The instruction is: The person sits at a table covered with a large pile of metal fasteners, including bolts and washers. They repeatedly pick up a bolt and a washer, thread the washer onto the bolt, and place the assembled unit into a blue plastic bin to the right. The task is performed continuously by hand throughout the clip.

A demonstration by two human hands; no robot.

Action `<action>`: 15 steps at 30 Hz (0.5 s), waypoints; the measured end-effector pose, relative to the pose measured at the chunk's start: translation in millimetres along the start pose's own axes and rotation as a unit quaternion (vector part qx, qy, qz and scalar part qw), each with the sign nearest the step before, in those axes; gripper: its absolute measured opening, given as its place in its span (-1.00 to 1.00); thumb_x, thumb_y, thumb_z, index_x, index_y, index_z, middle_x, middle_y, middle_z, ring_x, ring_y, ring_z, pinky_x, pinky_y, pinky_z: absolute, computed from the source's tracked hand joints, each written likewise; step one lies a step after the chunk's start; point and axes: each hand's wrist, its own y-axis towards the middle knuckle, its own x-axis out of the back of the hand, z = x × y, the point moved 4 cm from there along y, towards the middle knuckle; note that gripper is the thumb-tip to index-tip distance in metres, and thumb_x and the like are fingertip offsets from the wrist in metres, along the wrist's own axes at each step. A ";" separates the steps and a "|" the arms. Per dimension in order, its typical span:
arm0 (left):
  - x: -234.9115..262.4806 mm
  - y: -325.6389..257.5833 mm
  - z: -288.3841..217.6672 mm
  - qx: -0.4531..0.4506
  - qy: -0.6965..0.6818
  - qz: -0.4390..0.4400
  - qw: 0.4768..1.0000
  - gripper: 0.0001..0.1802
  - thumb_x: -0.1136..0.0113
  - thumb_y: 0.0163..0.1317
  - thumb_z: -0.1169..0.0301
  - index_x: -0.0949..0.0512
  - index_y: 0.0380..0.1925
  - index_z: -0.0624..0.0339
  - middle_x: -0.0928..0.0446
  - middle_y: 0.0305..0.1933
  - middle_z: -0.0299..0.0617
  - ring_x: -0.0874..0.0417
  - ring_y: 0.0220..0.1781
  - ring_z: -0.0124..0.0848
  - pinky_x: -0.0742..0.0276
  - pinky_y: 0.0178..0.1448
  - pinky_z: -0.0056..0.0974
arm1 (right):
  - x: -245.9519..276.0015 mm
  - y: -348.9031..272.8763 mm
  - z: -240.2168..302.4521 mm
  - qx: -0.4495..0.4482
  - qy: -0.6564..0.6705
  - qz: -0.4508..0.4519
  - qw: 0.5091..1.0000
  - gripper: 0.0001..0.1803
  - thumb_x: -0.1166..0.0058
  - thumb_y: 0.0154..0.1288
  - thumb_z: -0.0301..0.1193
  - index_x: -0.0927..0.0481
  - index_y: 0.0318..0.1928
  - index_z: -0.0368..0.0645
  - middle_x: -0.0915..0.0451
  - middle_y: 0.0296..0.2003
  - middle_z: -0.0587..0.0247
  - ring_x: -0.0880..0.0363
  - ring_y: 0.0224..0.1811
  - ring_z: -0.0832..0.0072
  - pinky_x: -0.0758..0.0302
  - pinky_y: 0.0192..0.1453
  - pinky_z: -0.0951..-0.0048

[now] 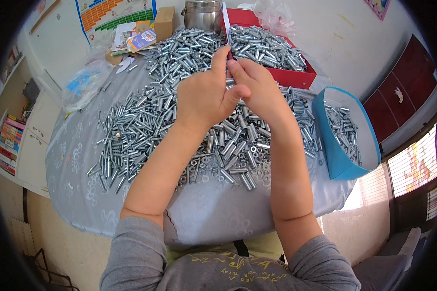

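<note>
My left hand (202, 98) and my right hand (261, 92) meet over a big heap of silvery metal bolts and sleeves (145, 116). On the left hand the index finger points away from me and the thumb sticks out toward the right hand; its other fingers are curled out of sight. My right thumb and fingers are bent in close to the left fingertips. Whatever lies between the hands is hidden. Loose flat washers (206, 169) are scattered at the near edge of the heap.
Behind the hands stands a red box (291, 77) full of metal pieces. A blue fabric bin (344, 160) with more sits at the right. A steel pot (202, 17), a cardboard box (165, 23), booklets (141, 41) and a plastic bag (85, 85) line the far side.
</note>
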 end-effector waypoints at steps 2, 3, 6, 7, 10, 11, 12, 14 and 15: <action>-1.3 -2.7 -0.6 -0.019 -0.024 -0.024 0.999 0.00 0.50 0.07 -0.39 -0.25 0.05 0.40 -0.50 -0.66 -0.07 -0.57 -0.61 -0.14 -0.41 -0.61 -0.19 | -4.9 3.2 -7.5 0.047 0.073 -0.003 0.996 -0.68 0.24 0.28 -0.28 -0.45 -0.31 -0.31 -0.49 -0.51 -0.02 -0.47 -0.43 0.16 -0.38 -0.30 0.30; -4.4 -2.6 1.5 -0.009 -0.037 -0.023 0.999 0.00 0.51 0.07 -0.39 -0.25 0.05 0.40 -0.51 -0.64 -0.07 -0.57 -0.60 -0.14 -0.41 -0.60 -0.19 | -5.9 3.4 -8.8 0.063 0.081 -0.005 0.995 -0.69 0.25 0.29 -0.28 -0.44 -0.29 -0.30 -0.49 -0.52 0.00 -0.47 -0.45 0.18 -0.38 -0.31 0.30; -8.7 -1.2 8.5 0.016 -0.068 -0.020 0.997 0.02 0.55 0.06 -0.41 -0.25 0.05 0.41 -0.52 -0.62 -0.06 -0.58 -0.58 -0.13 -0.42 -0.57 -0.19 | -8.4 3.0 -7.4 0.082 0.078 0.006 0.994 -0.74 0.26 0.31 -0.33 -0.42 -0.25 -0.27 -0.47 -0.51 0.13 -0.42 -0.43 0.35 -0.36 -0.29 0.41; -8.4 -1.1 10.3 0.022 -0.073 -0.019 0.997 0.03 0.56 0.05 -0.41 -0.25 0.05 0.41 -0.53 -0.61 -0.06 -0.58 -0.57 -0.12 -0.42 -0.57 -0.19 | -8.0 1.8 -3.6 0.069 0.059 0.020 0.996 -0.76 0.26 0.33 -0.35 -0.42 -0.23 -0.26 -0.47 -0.46 0.22 -0.40 -0.38 0.48 -0.35 -0.26 0.49; -9.7 0.7 15.5 0.031 -0.125 -0.040 0.991 0.06 0.57 0.03 -0.43 -0.24 0.06 0.42 -0.51 -0.64 -0.08 -0.57 -0.60 -0.13 -0.41 -0.59 -0.19 | -8.3 0.6 1.1 0.083 0.021 0.020 0.996 -0.77 0.24 0.33 -0.36 -0.42 -0.18 -0.26 -0.51 -0.38 0.24 -0.41 -0.31 0.56 -0.35 -0.20 0.55; -9.7 0.9 16.9 0.033 -0.149 -0.052 0.987 0.07 0.56 0.01 -0.44 -0.23 0.06 0.42 -0.50 -0.66 -0.09 -0.57 -0.62 -0.14 -0.41 -0.60 -0.20 | -8.6 0.4 2.4 0.097 0.011 0.013 0.995 -0.76 0.22 0.32 -0.36 -0.42 -0.16 -0.26 -0.52 -0.37 0.21 -0.43 -0.30 0.54 -0.36 -0.18 0.53; -9.7 0.6 15.2 0.035 -0.101 -0.034 0.994 0.09 0.55 -0.01 -0.46 -0.23 0.07 0.42 -0.49 -0.68 -0.10 -0.55 -0.64 -0.16 -0.39 -0.62 -0.21 | -7.3 0.5 0.8 0.078 -0.004 -0.013 0.997 -0.73 0.22 0.30 -0.32 -0.43 -0.18 -0.27 -0.53 -0.39 0.10 -0.45 -0.30 0.37 -0.37 -0.20 0.42; -8.0 -1.8 10.7 0.038 -0.003 0.002 0.999 0.13 0.53 -0.06 -0.49 -0.22 0.09 0.42 -0.46 -0.73 -0.13 -0.53 -0.69 -0.19 -0.36 -0.67 -0.23 | -5.9 0.2 -3.7 0.041 -0.034 -0.063 0.997 -0.67 0.22 0.26 -0.25 -0.43 -0.21 -0.28 -0.54 -0.43 -0.11 -0.51 -0.31 0.02 -0.39 -0.24 0.20; -7.9 -2.5 7.1 0.016 0.008 -0.011 1.000 0.15 0.51 -0.09 -0.51 -0.21 0.10 0.42 -0.43 -0.76 -0.15 -0.51 -0.71 -0.20 -0.35 -0.68 -0.24 | -5.9 2.2 -8.5 0.016 -0.038 -0.069 0.997 -0.65 0.21 0.25 -0.23 -0.44 -0.20 -0.29 -0.54 -0.41 -0.11 -0.51 -0.29 0.02 -0.39 -0.23 0.19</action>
